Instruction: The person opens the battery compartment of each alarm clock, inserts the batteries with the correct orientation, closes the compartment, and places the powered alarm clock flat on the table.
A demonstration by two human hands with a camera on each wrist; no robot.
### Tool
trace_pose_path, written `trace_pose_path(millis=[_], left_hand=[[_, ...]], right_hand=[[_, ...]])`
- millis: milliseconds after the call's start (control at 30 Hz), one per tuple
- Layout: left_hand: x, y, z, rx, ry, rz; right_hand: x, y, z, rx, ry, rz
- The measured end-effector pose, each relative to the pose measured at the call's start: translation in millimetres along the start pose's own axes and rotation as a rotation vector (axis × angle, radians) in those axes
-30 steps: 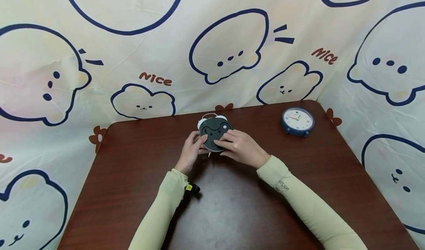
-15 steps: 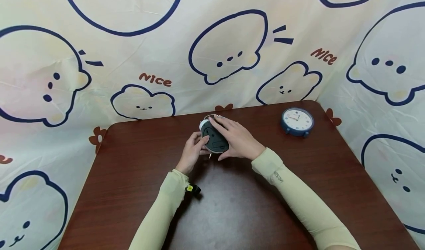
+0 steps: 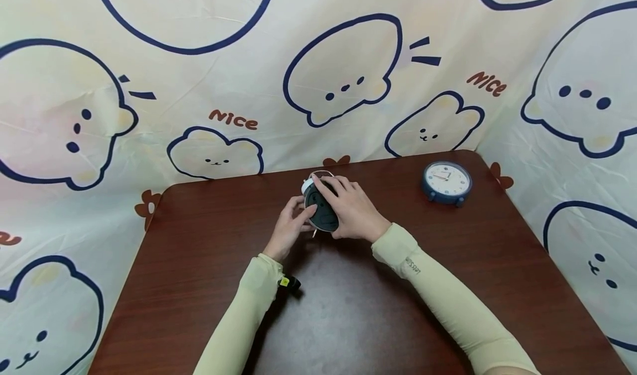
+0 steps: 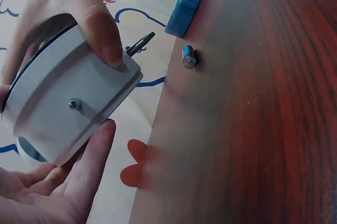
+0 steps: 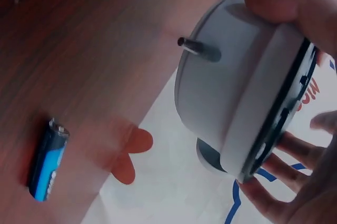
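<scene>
A white twin-bell alarm clock (image 3: 323, 213) is held between both hands, its dark back turned towards the head camera. My left hand (image 3: 287, 225) grips its left edge, thumb on the back and fingers underneath. Spread over the right part, my right hand (image 3: 355, 209) has its fingers up by the bell and its thumb low, covering much of the back. In the right wrist view, the clock's white side (image 5: 210, 103) with a metal foot (image 5: 199, 48) faces the camera. A blue and black battery (image 5: 48, 161) lies on the table near the clock, hidden in the head view.
A blue round clock (image 3: 446, 180) lies face up at the table's back right corner. Cartoon-printed cloth (image 3: 278, 71) hangs behind and beside the brown table (image 3: 358, 303). A small black device (image 3: 288, 282) with a yellow mark is at the left wrist.
My right hand has gone from fingertips on the clock's back to a wide grip round its right side and top. The clock has turned slightly; the left hand keeps its hold.
</scene>
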State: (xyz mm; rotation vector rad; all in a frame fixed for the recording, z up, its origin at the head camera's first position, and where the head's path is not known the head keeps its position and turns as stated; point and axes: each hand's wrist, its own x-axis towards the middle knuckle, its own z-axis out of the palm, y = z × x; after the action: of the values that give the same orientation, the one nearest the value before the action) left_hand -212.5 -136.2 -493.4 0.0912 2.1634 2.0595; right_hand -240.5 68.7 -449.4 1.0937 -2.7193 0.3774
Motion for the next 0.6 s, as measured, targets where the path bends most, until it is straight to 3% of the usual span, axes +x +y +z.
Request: trace_pose_path(millis=[133,233,400,600], left_hand=[[-0.2,2.0,-0.9,-0.031,-0.018,-0.005],[1.5,2.0,-2.6,-0.107,-0.059,-0.025],[5.6,-7.7,-0.4,-0.345,-0.193,-0.070],[1.1,-12.2,8.8,-0.653,-0.342,-0.115]], right_hand=[[-0.2,0.9,-1.9,0.017,0.019,0.037],[-0.7,2.3,-4.4,0.061,0.051,0.063],[0.2,2.3,-6.4,0.211,0.094,0.088],[0.6,0.0,-6.2,0.379,0.065,0.103]])
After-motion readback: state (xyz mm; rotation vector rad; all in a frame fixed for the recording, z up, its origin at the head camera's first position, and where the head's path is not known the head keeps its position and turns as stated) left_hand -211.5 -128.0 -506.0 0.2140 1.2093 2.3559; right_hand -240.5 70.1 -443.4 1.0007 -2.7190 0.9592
